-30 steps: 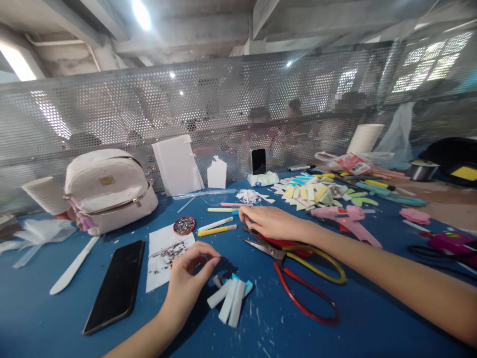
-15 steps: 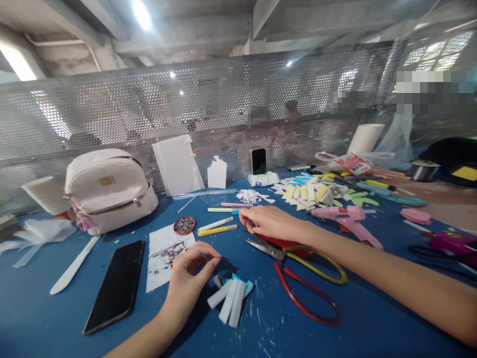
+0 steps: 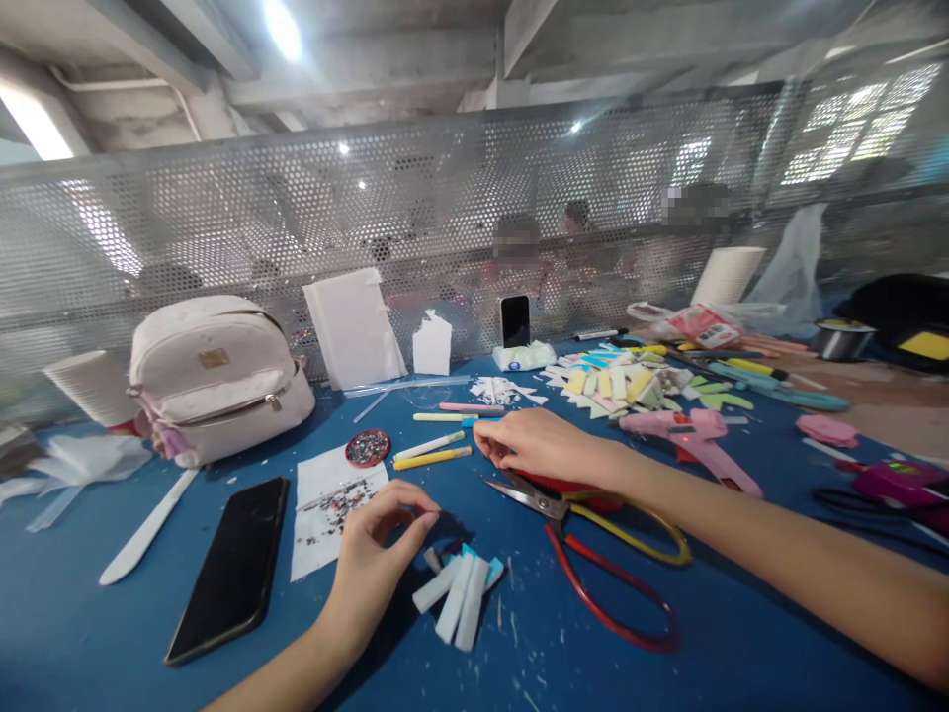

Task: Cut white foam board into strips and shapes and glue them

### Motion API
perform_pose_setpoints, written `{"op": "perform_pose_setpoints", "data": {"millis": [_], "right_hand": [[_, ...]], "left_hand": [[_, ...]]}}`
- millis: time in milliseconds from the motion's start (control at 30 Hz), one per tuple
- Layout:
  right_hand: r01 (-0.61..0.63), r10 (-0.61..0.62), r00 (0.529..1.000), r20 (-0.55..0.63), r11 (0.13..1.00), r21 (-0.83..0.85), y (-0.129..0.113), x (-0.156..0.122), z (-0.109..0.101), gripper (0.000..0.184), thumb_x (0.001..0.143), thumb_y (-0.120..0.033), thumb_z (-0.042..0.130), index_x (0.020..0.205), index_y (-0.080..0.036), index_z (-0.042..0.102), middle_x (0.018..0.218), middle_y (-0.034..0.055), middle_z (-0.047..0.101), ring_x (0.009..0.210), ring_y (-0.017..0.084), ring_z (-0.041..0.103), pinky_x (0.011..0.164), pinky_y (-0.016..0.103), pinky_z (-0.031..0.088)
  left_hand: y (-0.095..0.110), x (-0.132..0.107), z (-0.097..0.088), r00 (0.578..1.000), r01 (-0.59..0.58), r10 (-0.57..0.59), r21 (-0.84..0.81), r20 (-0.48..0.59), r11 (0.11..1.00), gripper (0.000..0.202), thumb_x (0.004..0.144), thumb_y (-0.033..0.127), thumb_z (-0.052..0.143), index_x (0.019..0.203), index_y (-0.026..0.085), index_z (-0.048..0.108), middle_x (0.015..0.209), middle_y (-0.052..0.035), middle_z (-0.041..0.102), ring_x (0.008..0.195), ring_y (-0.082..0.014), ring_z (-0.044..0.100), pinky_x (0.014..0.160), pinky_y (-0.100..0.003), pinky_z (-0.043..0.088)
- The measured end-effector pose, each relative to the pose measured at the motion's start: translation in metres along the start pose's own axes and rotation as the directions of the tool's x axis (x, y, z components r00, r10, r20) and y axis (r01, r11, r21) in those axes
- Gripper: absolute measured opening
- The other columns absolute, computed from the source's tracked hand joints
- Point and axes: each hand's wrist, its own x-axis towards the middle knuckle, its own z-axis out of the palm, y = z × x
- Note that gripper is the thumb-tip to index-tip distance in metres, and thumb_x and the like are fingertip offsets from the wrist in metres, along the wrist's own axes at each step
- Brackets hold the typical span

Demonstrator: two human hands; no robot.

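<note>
My left hand [image 3: 386, 529] is closed in a pinch, thumb against forefinger, above the table; whatever lies between the tips is too small to make out. Just right of it lie several white and light-blue strips [image 3: 464, 598]. My right hand [image 3: 530, 440] reaches across with fingers curled and pressed together, at the blue end of a thin marker [image 3: 437, 418]; what it grips is hidden. Beneath that wrist lie scissors [image 3: 545, 502] with one red and one yellow handle. A white sheet [image 3: 307, 539] with dark sequins and a round red-rimmed dish [image 3: 367, 448] sit beyond my left hand.
On the left are a black phone [image 3: 233, 569], a white plastic knife [image 3: 148, 529] and a pale backpack [image 3: 222, 381]. A pink glue gun [image 3: 697, 435] and a pile of cut pieces [image 3: 623, 381] lie to the right. A perforated metal screen [image 3: 445, 198] stands behind.
My right hand has shifted very slightly left at the marker's end. My left hand, the strips and the scissors stay practically where they were.
</note>
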Motion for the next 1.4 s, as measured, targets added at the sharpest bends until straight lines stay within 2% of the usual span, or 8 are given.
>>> {"op": "perform_pose_setpoints", "data": {"millis": [200,533,767,967,1400], "right_hand": [[-0.012,0.012,1.0,0.003,1.0,-0.019,-0.003,0.0,0.003,0.022,0.076,0.0,0.057,0.084,-0.021,0.059,0.069,-0.0008,0.064,0.06,0.014,0.051,0.056,0.029,0.021],[-0.001,0.002,1.0,-0.021,0.998,0.059,0.0,-0.01,0.012,0.025,0.079,0.001,0.052,0.09,-0.021,0.052,0.086,0.0009,0.07,0.073,0.016,0.061,0.058,0.027,0.029],[0.013,-0.01,0.999,-0.039,0.995,0.101,0.003,-0.013,0.019,0.026,0.078,0.001,0.052,0.091,-0.021,0.051,0.086,0.0013,0.069,0.074,0.016,0.061,0.059,0.028,0.03],[0.02,-0.013,0.998,-0.055,0.991,0.13,0.001,-0.015,0.016,0.028,0.076,0.002,0.05,0.091,-0.022,0.05,0.091,0.0015,0.07,0.077,0.016,0.062,0.061,0.028,0.034],[0.021,-0.016,0.999,-0.03,0.989,0.148,0.003,-0.014,0.017,0.022,0.081,-0.002,0.052,0.092,-0.021,0.051,0.089,0.0018,0.069,0.077,0.018,0.062,0.061,0.028,0.033]], "left_hand": [[0.001,0.0,0.0,1.0,0.01,-0.01,-0.006,0.001,1.0,0.009,0.088,0.026,0.067,0.083,0.02,0.073,0.086,-0.0041,0.066,0.084,-0.0161,0.062,0.071,-0.021,0.05],[0.006,-0.001,0.004,0.999,0.029,-0.03,-0.03,-0.034,0.999,0.009,0.086,0.025,0.067,0.08,0.02,0.072,0.084,-0.0035,0.066,0.082,-0.0155,0.062,0.07,-0.021,0.05],[0.006,-0.001,0.003,0.999,0.03,-0.03,-0.009,-0.016,1.0,0.011,0.087,0.027,0.066,0.082,0.02,0.072,0.085,-0.0044,0.065,0.083,-0.0166,0.062,0.07,-0.022,0.05],[0.004,0.0,0.0,1.0,0.027,-0.027,0.009,0.007,1.0,0.013,0.088,0.028,0.066,0.083,0.019,0.073,0.086,-0.0054,0.065,0.084,-0.0173,0.062,0.07,-0.022,0.051],[0.004,0.0,0.001,1.0,0.019,-0.019,0.007,0.001,1.0,0.012,0.089,0.028,0.066,0.083,0.019,0.072,0.086,-0.0054,0.066,0.083,-0.0173,0.062,0.07,-0.022,0.051]]}}
